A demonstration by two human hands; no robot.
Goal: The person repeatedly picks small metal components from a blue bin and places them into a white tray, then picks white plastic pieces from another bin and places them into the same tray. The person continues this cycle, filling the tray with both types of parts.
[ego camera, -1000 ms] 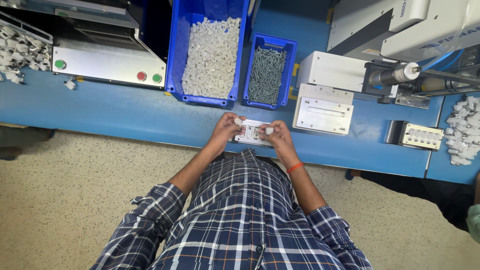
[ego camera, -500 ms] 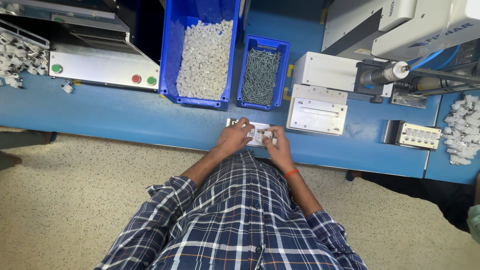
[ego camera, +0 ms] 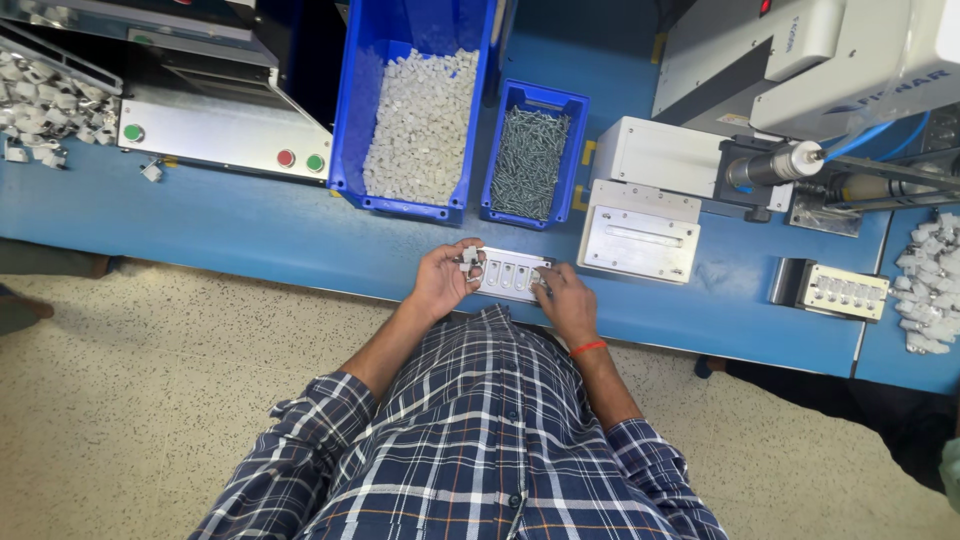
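Observation:
A small white fixture plate [ego camera: 512,275] with several slots lies on the blue workbench [ego camera: 260,235] near its front edge. My left hand [ego camera: 445,280] is at the plate's left end, its fingers pinching a small white plastic part [ego camera: 469,259]. At the plate's right end my right hand [ego camera: 565,300], with an orange band on the wrist, presses fingertips on the plate's edge. Whether those fingers hold a small piece is hidden.
Behind the plate stand a large blue bin of white plastic parts [ego camera: 420,125] and a smaller blue bin of screws [ego camera: 530,160]. A white jig block [ego camera: 640,240] and a screwdriving machine [ego camera: 800,100] sit to the right, a second slotted plate [ego camera: 845,292] further right, a button panel [ego camera: 220,135] left.
The view has shifted slightly. My hands stay at the plate; the left hand now holds a small white part at the plate's left end, and the right hand has slid to its right end.

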